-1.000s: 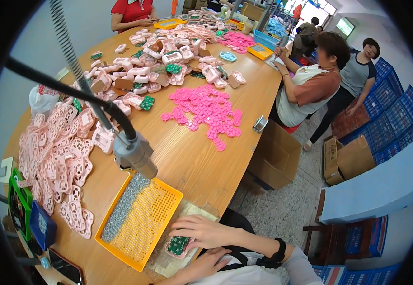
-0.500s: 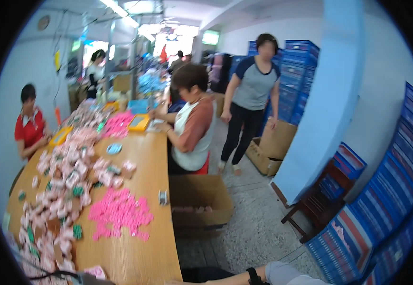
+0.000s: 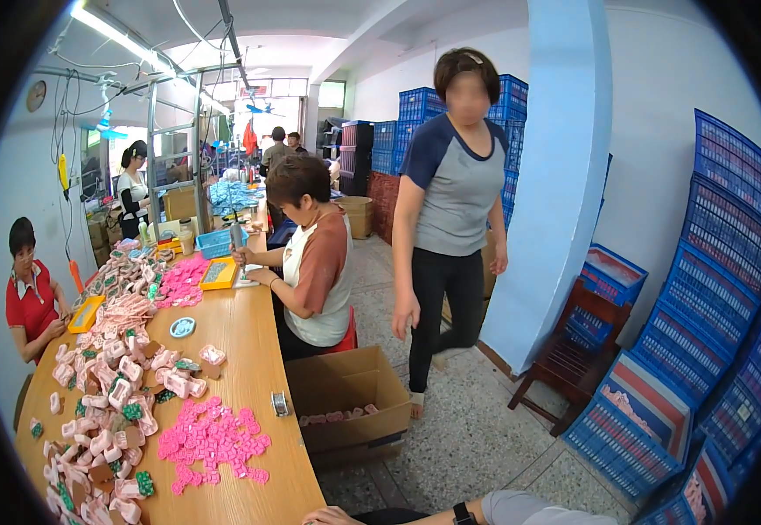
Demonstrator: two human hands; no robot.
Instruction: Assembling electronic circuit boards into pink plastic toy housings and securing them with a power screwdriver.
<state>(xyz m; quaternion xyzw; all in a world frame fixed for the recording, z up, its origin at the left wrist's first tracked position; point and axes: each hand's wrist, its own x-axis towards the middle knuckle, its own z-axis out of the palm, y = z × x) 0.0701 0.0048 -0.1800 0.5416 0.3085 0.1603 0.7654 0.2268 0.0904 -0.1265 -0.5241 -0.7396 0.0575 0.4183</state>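
Note:
My right hand (image 3: pixel 332 515) shows at the lower edge, by the near right corner of the wooden table (image 3: pixel 297 486). A black watch and a grey sleeve are on its arm. The lower edge cuts off its fingers, so I cannot see whether it holds anything. My left hand is out of view. Nearest my right hand on the table is a spread of bright pink small plastic pieces (image 3: pixel 214 442). Left of them lies a long heap of pale pink plastic parts (image 3: pixel 105 394) mixed with green pieces. A metallic spool (image 3: pixel 280 403) stands at the table's right edge.
An open cardboard box (image 3: pixel 354 433) with pink parts stands beside the table. A co-worker (image 3: pixel 315 262) sits beyond it; another person (image 3: pixel 450 197) stands in the aisle. A wooden chair (image 3: pixel 569 354) and stacked blue crates (image 3: pixel 700 302) line the right. A light blue dish (image 3: pixel 183 327) lies farther along the table.
My view has shifted and sharpened. The standing person has come nearer along the aisle. More of my right hand now shows at the lower edge.

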